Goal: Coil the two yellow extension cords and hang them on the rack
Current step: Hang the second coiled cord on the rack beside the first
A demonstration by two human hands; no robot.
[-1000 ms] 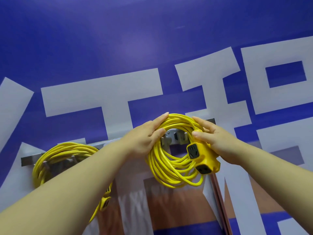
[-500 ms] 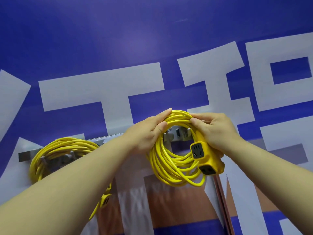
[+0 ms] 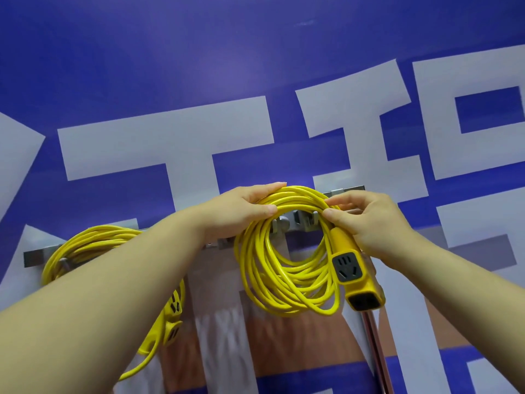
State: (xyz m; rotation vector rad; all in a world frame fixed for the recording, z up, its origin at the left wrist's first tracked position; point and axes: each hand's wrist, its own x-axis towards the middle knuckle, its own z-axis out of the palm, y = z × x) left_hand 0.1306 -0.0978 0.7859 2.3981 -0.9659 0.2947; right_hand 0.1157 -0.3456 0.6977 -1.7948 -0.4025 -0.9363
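Observation:
A coiled yellow extension cord (image 3: 272, 268) hangs in front of the grey metal rack (image 3: 301, 221) on the wall. My left hand (image 3: 238, 209) grips the top left of this coil. My right hand (image 3: 366, 217) pinches the top right strands, just above the cord's yellow socket block (image 3: 352, 274), which dangles at the coil's right side. A second coiled yellow cord (image 3: 85, 245) hangs on the rack at the left, partly hidden behind my left forearm, with its socket end (image 3: 170, 317) drooping below.
The rack is a long grey rail with hooks (image 3: 281, 223) fixed to a blue wall banner with large white characters (image 3: 170, 143). A thin metal pole (image 3: 375, 348) runs down at lower right.
Both hands have lifted the right coil slightly higher against the rack. My right hand has shifted from the socket block up to the cord strands at the coil's top.

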